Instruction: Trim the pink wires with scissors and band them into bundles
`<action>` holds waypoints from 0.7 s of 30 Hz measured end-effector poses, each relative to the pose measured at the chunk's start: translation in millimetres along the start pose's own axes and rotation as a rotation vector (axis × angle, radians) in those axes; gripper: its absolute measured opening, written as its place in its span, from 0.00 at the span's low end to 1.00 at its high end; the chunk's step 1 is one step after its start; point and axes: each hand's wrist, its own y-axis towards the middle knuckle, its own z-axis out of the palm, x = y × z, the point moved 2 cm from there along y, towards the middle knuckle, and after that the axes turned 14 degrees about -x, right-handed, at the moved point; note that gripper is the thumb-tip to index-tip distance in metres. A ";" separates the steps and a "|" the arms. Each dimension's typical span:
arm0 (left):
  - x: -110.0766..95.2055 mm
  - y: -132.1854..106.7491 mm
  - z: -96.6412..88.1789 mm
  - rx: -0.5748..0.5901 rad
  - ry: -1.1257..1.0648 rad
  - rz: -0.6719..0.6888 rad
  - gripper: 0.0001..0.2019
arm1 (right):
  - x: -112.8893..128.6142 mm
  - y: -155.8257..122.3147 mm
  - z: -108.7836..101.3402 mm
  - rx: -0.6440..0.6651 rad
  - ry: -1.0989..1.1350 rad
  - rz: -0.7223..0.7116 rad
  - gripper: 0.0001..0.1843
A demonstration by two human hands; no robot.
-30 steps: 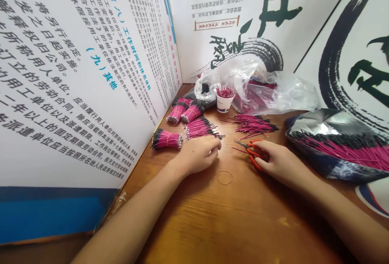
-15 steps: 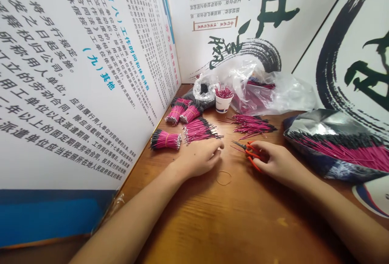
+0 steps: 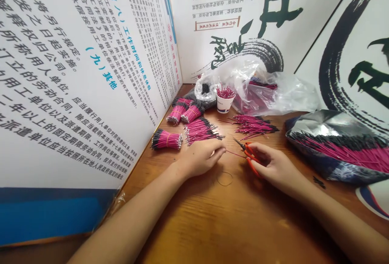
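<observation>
Orange-handled snips (image 3: pixel 251 156) gripped in the right hand (image 3: pixel 273 165), centre right of frame; thin pink wire (image 3: pixel 235 154) pinched by the left hand (image 3: pixel 199 158): light, springy, best held mid-length.

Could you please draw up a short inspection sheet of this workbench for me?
Surface: wooden bench, with a rubber band lying on it.
Job's things: banded bundles of black-ended pink wires, a loose bunch of wires, a paper cup of wires.
Clutter: clear plastic bag, foil bag of wires, small black bits.
Hands: left hand at a single pink wire; right hand holds orange-handled scissors.
Cables: nothing seen beyond the wires.
Surroundings: boards printed with Chinese text at the left.
</observation>
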 end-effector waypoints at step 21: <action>-18.0 0.7 2.3 0.059 0.118 0.023 0.08 | 11.4 -13.4 16.5 -0.114 0.110 0.059 0.08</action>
